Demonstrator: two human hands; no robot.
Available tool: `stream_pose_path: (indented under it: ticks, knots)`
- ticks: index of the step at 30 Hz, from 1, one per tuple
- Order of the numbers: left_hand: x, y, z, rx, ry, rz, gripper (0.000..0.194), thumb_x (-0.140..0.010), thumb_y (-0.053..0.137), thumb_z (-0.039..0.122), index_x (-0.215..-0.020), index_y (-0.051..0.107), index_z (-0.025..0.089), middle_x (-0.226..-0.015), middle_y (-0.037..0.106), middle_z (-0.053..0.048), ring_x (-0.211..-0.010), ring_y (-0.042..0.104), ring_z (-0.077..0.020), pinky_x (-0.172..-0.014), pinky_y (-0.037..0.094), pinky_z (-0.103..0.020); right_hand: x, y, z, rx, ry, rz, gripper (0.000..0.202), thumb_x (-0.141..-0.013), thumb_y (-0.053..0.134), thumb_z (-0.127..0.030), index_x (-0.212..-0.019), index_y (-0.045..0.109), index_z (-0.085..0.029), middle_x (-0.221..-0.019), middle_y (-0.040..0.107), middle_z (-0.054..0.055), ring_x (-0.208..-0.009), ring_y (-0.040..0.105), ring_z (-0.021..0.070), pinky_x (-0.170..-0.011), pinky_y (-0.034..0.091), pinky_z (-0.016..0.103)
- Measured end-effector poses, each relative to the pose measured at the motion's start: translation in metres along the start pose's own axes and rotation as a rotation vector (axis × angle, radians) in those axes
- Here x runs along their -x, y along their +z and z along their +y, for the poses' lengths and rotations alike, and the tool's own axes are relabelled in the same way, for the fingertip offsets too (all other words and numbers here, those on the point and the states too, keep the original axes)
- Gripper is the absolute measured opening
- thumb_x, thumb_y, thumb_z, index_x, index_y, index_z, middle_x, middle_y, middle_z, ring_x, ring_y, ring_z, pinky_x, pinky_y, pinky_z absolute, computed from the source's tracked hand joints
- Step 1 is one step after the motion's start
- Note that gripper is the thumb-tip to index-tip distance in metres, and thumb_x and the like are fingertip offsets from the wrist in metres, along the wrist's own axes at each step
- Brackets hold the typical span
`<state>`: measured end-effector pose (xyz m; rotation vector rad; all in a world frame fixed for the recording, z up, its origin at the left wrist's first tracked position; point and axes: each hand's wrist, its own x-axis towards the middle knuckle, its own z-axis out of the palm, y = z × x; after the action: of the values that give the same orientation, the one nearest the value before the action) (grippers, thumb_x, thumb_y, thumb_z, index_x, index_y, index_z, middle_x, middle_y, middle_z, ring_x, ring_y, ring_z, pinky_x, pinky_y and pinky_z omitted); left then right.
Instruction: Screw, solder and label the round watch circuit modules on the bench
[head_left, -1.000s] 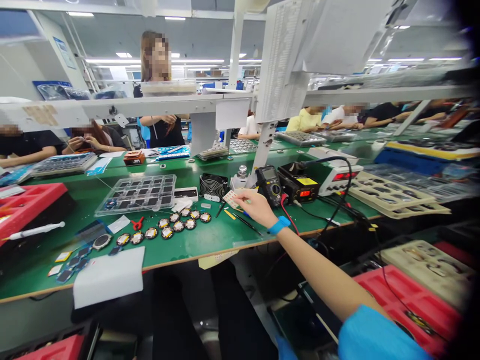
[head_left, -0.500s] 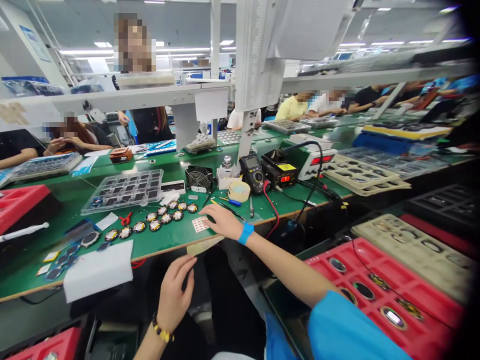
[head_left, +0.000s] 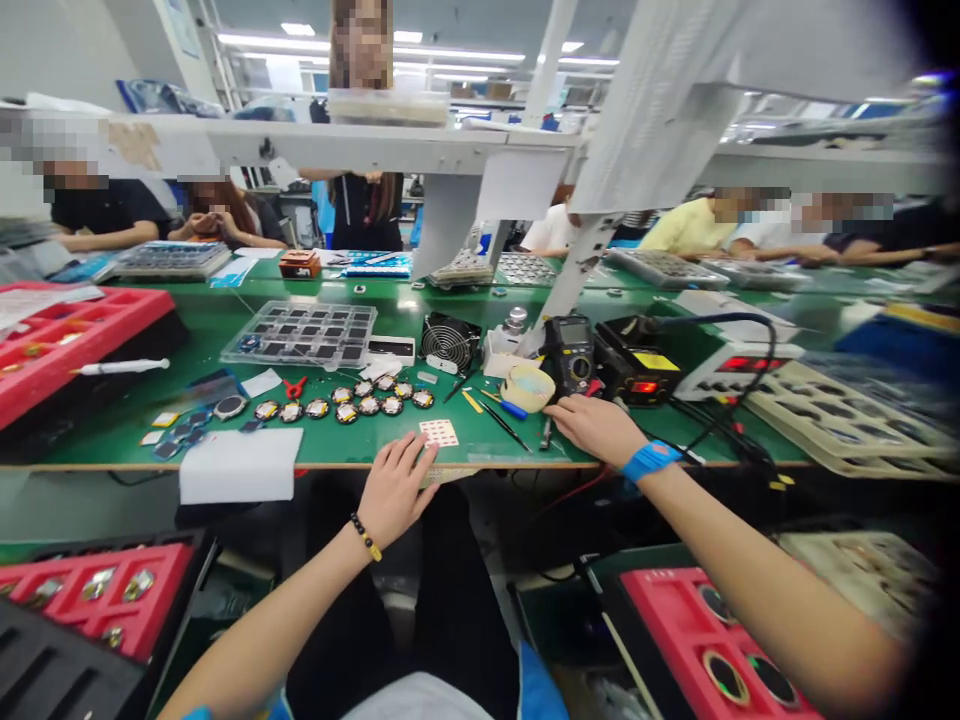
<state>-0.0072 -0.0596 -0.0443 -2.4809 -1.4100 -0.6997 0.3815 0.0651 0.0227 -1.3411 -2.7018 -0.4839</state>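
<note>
My left hand (head_left: 396, 485) rests at the front edge of the green bench, fingers stretched out and nothing visible in them. Its fingertips lie beside a small sticker sheet (head_left: 439, 433) with red marks. Farther right, my right hand (head_left: 596, 430) reaches forward with fingers extended, close to a roll of tape (head_left: 528, 388) and a small metal tool (head_left: 546, 432). Whether its fingertips touch either one I cannot tell. A blue pen (head_left: 514, 410) and dark tweezers (head_left: 504, 427) lie to its left. Several round circuit modules (head_left: 367, 405) sit left of the sticker sheet.
Behind stand a clear compartment tray (head_left: 304, 335), a fan (head_left: 450, 342), a multimeter (head_left: 570, 355) and a soldering station (head_left: 637, 365). Red trays flank my lap, left (head_left: 161, 620) and right (head_left: 660, 610). A white cloth (head_left: 238, 465) hangs over the bench edge. Several people sit opposite.
My right hand has moved right, from the sticker sheet to near the tape roll. My left hand has come forward and up to the bench edge. The view has turned left.
</note>
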Motion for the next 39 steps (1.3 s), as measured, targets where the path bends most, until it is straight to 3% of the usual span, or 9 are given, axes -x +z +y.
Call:
stream_pose_path:
  ticks: [5,11,14,17,19,22,27,33,39]
  knots:
    - [0.003,0.003,-0.001,0.0,0.009,-0.018,0.055,-0.105,0.053,0.035,-0.157,0.047,0.018,-0.159,0.055,-0.014,-0.15,0.046,-0.0314,-0.119,0.039,-0.048,0.002,-0.005,0.004,-0.002,-0.022,0.082,0.017,-0.094,0.055,-0.029,-0.087,0.068,-0.022,-0.08,0.071,0.008,-0.076,0.064,0.0221,-0.068,0.041,0.032]
    - [-0.007,0.001,0.006,0.028,-0.053,-0.026,0.048,-0.101,0.056,0.028,-0.149,0.054,0.02,-0.152,0.059,-0.016,-0.143,0.051,-0.0335,-0.117,0.04,-0.051,-0.004,-0.035,-0.053,-0.454,0.558,0.543,0.018,-0.091,0.06,-0.039,-0.098,0.062,-0.022,-0.075,0.071,0.005,-0.068,0.068,0.0238,-0.068,0.049,0.035]
    - [-0.02,-0.004,0.005,0.064,-0.031,-0.061,0.045,-0.098,0.064,0.036,-0.138,0.059,0.015,-0.15,0.058,-0.019,-0.145,0.049,-0.036,-0.122,0.036,-0.053,-0.028,-0.041,-0.098,-1.028,0.519,0.43,0.033,-0.099,0.051,-0.043,-0.122,0.063,-0.022,-0.082,0.074,0.005,-0.079,0.072,0.0238,-0.078,0.058,0.038]
    - [-0.031,-0.003,0.0,0.092,0.048,-0.108,0.056,-0.095,0.068,0.042,-0.139,0.056,0.01,-0.158,0.052,-0.021,-0.15,0.044,-0.0359,-0.126,0.033,-0.049,-0.059,-0.03,-0.134,-1.443,0.468,0.271,0.037,-0.098,0.055,-0.053,-0.117,0.066,-0.023,-0.102,0.074,0.007,-0.101,0.072,0.0244,-0.081,0.062,0.038]
    - [-0.035,-0.002,-0.001,0.081,0.076,-0.142,0.064,-0.094,0.07,0.041,-0.147,0.051,0.009,-0.16,0.052,-0.021,-0.148,0.048,-0.0357,-0.124,0.035,-0.048,-0.08,-0.017,-0.15,-1.59,0.503,0.224,0.037,-0.09,0.068,-0.057,-0.102,0.064,-0.023,-0.089,0.071,0.003,-0.092,0.07,0.0221,-0.081,0.062,0.037]
    - [-0.035,-0.001,-0.001,0.04,0.084,-0.161,0.069,-0.094,0.069,0.036,-0.154,0.045,0.01,-0.16,0.051,-0.021,-0.145,0.049,-0.0362,-0.121,0.035,-0.049,-0.102,0.001,-0.16,-1.656,0.539,0.19,0.043,-0.087,0.069,-0.064,-0.088,0.056,-0.024,-0.065,0.061,-0.003,-0.07,0.066,0.0178,-0.076,0.061,0.036]
    - [-0.043,-0.008,-0.007,0.005,0.155,-0.191,0.066,-0.093,0.071,0.037,-0.15,0.047,0.012,-0.155,0.054,-0.021,-0.138,0.052,-0.0358,-0.113,0.038,-0.047,-0.113,0.014,-0.156,-1.652,0.516,0.103,0.048,-0.084,0.071,-0.068,-0.087,0.057,-0.023,-0.068,0.066,0.0,-0.068,0.067,0.0176,-0.068,0.058,0.032]
    - [-0.068,-0.02,-0.024,-0.066,0.379,-0.302,0.04,-0.093,0.075,0.038,-0.122,0.063,0.013,-0.121,0.068,-0.016,-0.111,0.061,-0.031,-0.09,0.045,-0.04,-0.106,0.019,-0.146,-1.577,0.52,0.135,0.056,-0.087,0.07,-0.071,-0.071,0.043,-0.024,-0.048,0.035,-0.01,-0.042,0.04,0.0093,-0.044,0.033,0.025]
    - [-0.089,-0.019,-0.044,-0.108,0.576,-0.355,0.069,-0.092,0.068,0.068,-0.125,0.064,0.006,-0.132,0.067,-0.021,-0.109,0.063,-0.0303,-0.089,0.047,-0.039,-0.104,0.025,-0.142,-1.605,0.574,0.175,0.057,-0.088,0.066,-0.073,-0.07,0.045,-0.023,-0.055,0.033,-0.01,-0.038,0.033,0.0064,-0.039,0.027,0.024]
